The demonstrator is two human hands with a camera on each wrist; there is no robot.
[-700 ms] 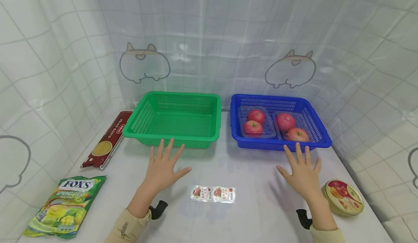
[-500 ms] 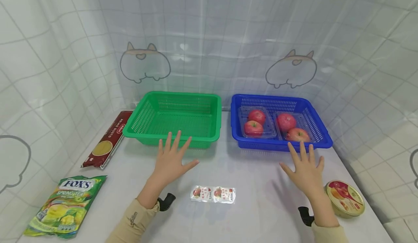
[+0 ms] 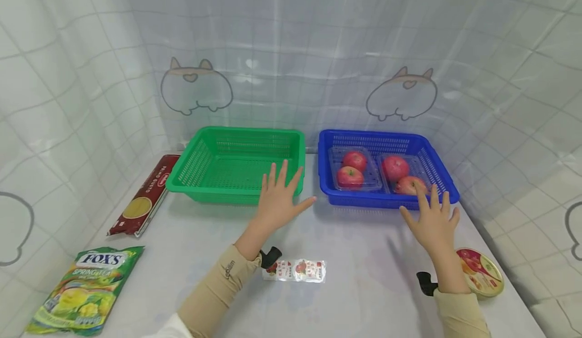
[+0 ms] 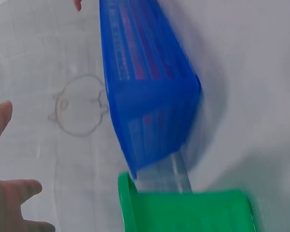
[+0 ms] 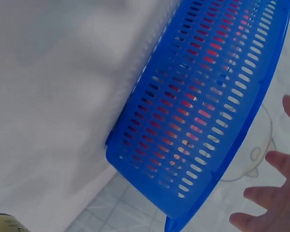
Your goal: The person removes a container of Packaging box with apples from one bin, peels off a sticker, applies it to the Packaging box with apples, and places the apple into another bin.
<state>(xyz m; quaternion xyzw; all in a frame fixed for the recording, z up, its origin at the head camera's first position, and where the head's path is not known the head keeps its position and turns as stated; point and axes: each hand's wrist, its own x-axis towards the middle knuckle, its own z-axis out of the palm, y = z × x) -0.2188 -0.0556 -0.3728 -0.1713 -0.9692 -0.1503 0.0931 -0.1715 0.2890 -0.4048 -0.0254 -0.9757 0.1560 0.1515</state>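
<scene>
My left hand (image 3: 278,204), fingers spread and holding nothing, hovers by the front right corner of the green basket (image 3: 186,192). In the head view no items show inside that basket. The right hand (image 3: 434,225) is also spread and bare, just in front of the blue basket (image 3: 354,199). Two clear plastic boxes stand side by side in the blue basket, each with two red apples (image 3: 350,177). The blue basket's slotted side (image 5: 183,116) fills much of the right wrist view. Below the left hand, two joined small white packets (image 3: 310,271) lie on the table, partly covered by the wrist strap.
On the left lie a dark red pasta pack (image 3: 144,196) and a green Fox's candy bag (image 3: 86,287). A round tin (image 3: 483,272) sits at the right, partly behind the right forearm. White tiled-pattern curtains (image 3: 291,50) enclose the table's back and sides.
My left hand has moved right and forward, from before the green basket to its right corner. The right hand has shifted slightly right and forward. The head view has turned a little.
</scene>
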